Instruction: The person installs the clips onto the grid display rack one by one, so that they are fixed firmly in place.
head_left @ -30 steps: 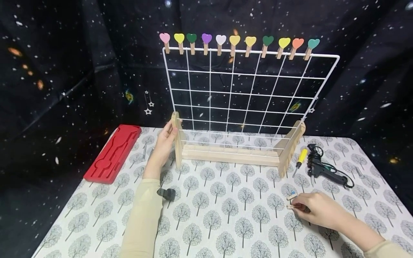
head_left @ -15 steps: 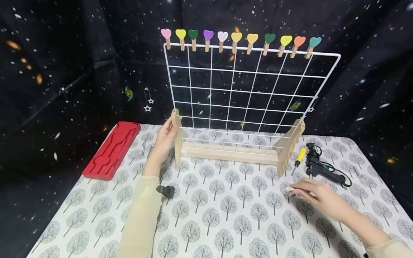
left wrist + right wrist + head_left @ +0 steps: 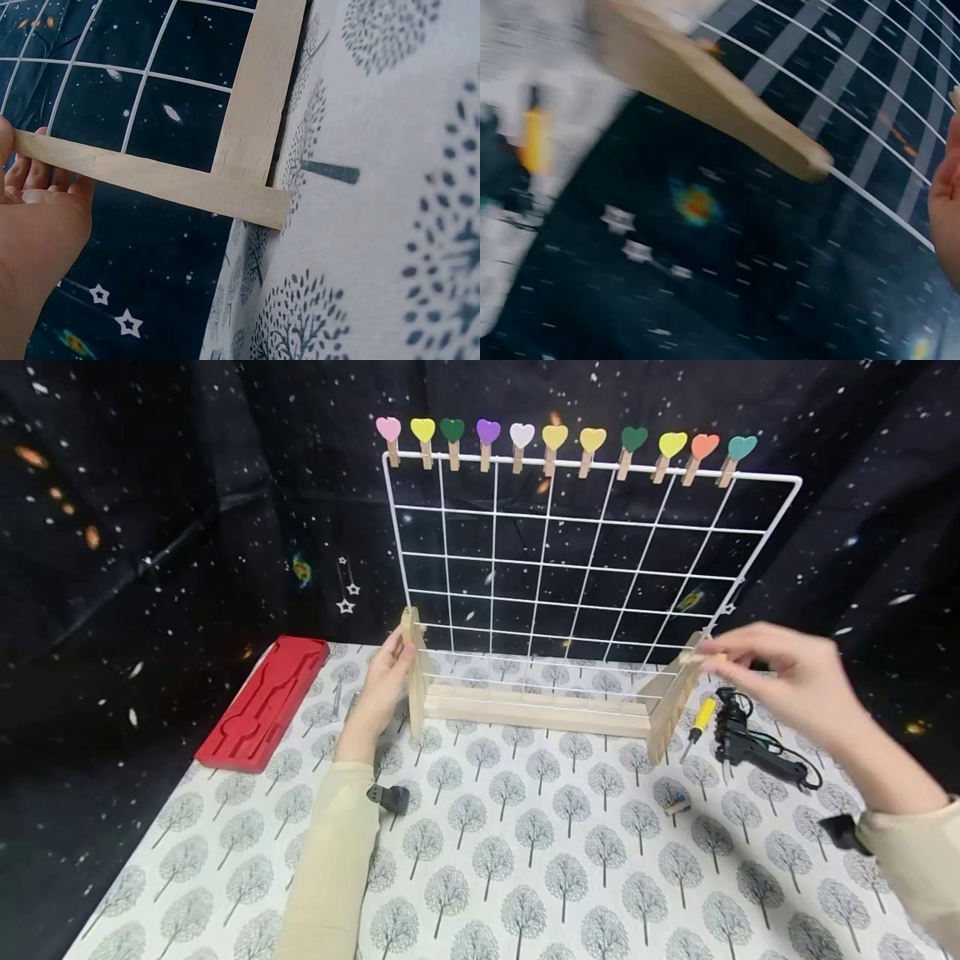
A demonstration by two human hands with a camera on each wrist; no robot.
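My left hand (image 3: 381, 689) grips the left upright (image 3: 172, 176) of a wooden stand (image 3: 532, 710), thumb on the near side and fingers behind. Out of the stand leans a white wire grid (image 3: 551, 561). Heart-topped clothespins (image 3: 555, 439) in several colours line its top bar. My right hand (image 3: 798, 677), slightly blurred, is raised beside the grid's lower right edge and pinches a small wooden clothespin (image 3: 692, 658); its heart is hidden. Another clothespin (image 3: 678, 807), with a blue heart, lies on the cloth. Only part of the right hand shows at the right wrist view's edge.
A yellow-handled screwdriver (image 3: 701, 720) and a black glue gun (image 3: 761, 758) with its cord lie right of the stand. At the left is a red moulded tray (image 3: 262, 706). Tree-patterned cloth (image 3: 495, 860) covers the table; a dark starry curtain (image 3: 187, 527) hangs behind.
My right hand has lifted a clothespin off the cloth and moved up and away to the grid's right side, leaving the blue-hearted one behind. My left hand keeps its grip on the stand.
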